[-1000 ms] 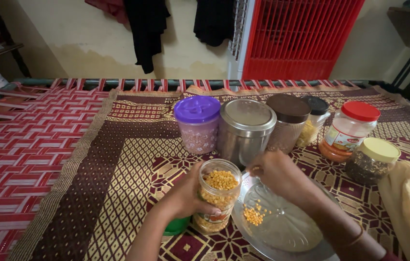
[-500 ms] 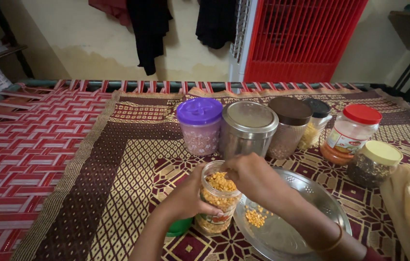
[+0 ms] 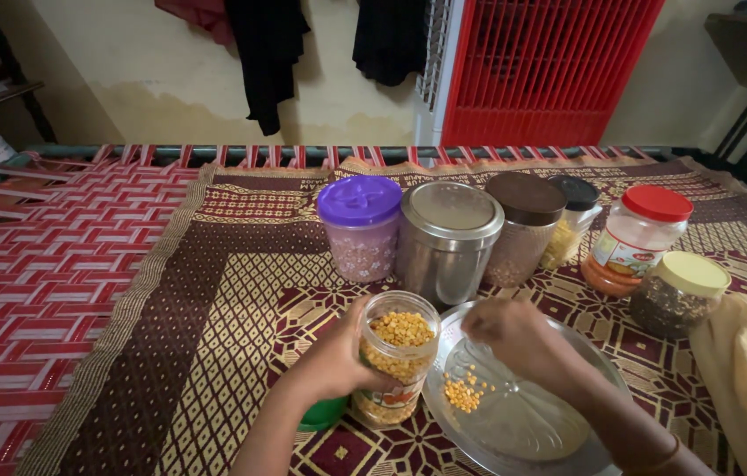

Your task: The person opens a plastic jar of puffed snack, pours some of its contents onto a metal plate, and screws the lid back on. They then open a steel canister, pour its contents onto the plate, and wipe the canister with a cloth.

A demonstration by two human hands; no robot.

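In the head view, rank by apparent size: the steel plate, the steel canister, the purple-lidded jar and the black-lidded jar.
Largest to smallest as they look:
1. steel plate, though it lies nearest the camera
2. steel canister
3. purple-lidded jar
4. black-lidded jar, partly hidden behind the brown-lidded jar, so its true size is unsure

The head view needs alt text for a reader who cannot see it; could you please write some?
A person's left hand grips an open clear plastic jar of yellow split lentils while the right hand hovers over a round steel plate holding a few lentils; six lidded jars stand behind on a patterned maroon mat.
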